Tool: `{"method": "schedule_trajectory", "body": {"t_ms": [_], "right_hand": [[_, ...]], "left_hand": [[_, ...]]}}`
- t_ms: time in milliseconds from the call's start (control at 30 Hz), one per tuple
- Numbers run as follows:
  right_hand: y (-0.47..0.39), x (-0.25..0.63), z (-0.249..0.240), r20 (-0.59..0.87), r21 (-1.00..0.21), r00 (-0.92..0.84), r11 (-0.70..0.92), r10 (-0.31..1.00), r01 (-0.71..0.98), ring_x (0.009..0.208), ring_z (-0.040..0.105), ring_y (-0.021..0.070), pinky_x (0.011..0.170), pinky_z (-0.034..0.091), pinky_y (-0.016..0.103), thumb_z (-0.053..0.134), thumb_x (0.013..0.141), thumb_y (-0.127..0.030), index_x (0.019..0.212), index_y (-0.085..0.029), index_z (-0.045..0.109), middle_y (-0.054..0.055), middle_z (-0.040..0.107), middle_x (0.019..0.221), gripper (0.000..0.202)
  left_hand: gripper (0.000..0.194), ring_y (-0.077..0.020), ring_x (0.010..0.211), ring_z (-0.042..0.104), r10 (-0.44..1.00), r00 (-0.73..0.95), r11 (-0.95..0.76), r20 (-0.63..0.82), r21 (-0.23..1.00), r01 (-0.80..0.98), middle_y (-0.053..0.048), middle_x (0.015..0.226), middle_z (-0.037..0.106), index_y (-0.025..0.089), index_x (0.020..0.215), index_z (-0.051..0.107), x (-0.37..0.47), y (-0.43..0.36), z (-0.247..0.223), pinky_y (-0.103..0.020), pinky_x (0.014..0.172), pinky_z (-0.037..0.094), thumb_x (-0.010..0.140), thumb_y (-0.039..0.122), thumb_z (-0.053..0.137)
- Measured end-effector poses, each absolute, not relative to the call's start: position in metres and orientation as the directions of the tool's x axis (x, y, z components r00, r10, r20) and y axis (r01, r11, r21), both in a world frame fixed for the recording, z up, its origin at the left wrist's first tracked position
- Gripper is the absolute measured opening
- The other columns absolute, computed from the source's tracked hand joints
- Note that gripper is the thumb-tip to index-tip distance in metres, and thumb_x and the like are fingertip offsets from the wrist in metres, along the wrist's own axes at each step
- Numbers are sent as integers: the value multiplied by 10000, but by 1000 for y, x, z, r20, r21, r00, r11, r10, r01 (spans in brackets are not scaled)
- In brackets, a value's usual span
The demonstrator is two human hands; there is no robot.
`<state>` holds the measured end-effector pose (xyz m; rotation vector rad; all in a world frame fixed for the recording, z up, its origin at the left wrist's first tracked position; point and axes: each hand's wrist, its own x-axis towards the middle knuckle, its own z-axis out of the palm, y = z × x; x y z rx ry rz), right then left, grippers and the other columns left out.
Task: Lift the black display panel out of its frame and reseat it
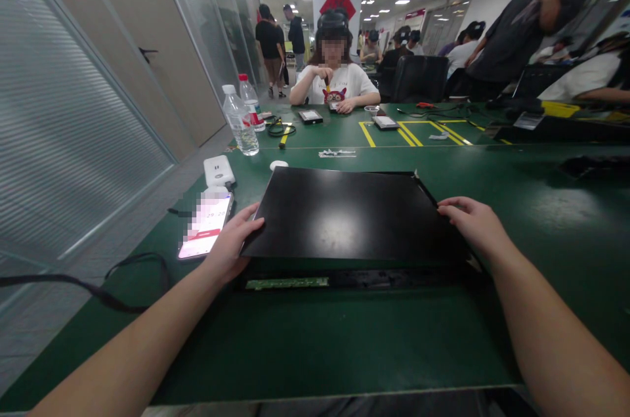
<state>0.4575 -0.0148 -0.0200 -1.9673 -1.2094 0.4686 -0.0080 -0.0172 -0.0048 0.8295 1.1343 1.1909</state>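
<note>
A flat black panel [344,213] lies tilted over a black frame [384,278], with its near edge raised above the frame's near strip. A narrow green circuit board [287,283] shows on that strip at the left. My left hand [233,240] grips the panel's left edge, thumb on top and fingers beneath. At the right edge, my right hand [467,217] has thumb and fingers pinched at the rim; whether it holds the panel, the frame or both is unclear.
Left of the panel are a lit phone [207,223], a white charger [219,171] and two bottles [241,121]. A black cable [88,285] crosses the left edge. Across the green table [344,351], a person [335,75] handles a small device.
</note>
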Motion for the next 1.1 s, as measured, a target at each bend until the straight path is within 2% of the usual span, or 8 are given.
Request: {"method": "schedule_trajectory", "body": {"t_ms": [133,300,400,600,867,1100], "right_hand": [[-15,458,-20,81,-750,473,-259,877,609,745,655,262,695,483,401,694,727,-425,825,-280,756,62,748,813,185],[-16,455,-18,121,-681,470,-271,874,680,726,662,260,651,468,378,681,732,-431,798,-276,762,64,748,767,187],[-17,452,-16,156,-637,457,-264,876,724,758,682,263,670,487,369,669,737,-420,772,-271,766,73,762,795,182],[-19,447,-9,110,-505,415,-309,903,806,829,707,276,731,504,368,624,743,-374,805,-253,780,72,769,839,206],[-19,448,-7,101,-454,410,-324,907,830,860,709,293,728,504,377,607,764,-379,845,-254,793,85,773,863,239],[-19,451,-8,107,-450,411,-325,905,832,857,704,306,713,496,391,607,766,-394,838,-261,799,92,775,871,244]], "left_hand": [[480,-277,843,760,973,-19,217,-230,939,-266,-70,1009,803,224,1186,735,-6,-18,-3,-321,651,573,713,206,817],[563,-272,812,765,969,-29,230,-244,941,-248,-72,976,810,183,1260,693,-4,-20,1,-313,646,573,710,200,807],[594,-253,772,764,969,-28,230,-245,941,-247,-61,945,814,167,1294,672,-2,-21,2,-296,630,573,712,184,792],[664,-228,730,760,971,-35,220,-236,943,-251,-69,930,818,114,1350,626,0,-22,3,-269,620,576,703,152,770],[677,-227,725,761,973,21,226,-228,944,-239,-69,951,816,131,1395,604,-4,-20,0,-279,616,579,740,170,772],[724,-236,746,769,973,3,226,-231,948,-223,-84,956,818,108,1438,570,-2,-21,0,-283,631,588,742,166,760]]}}
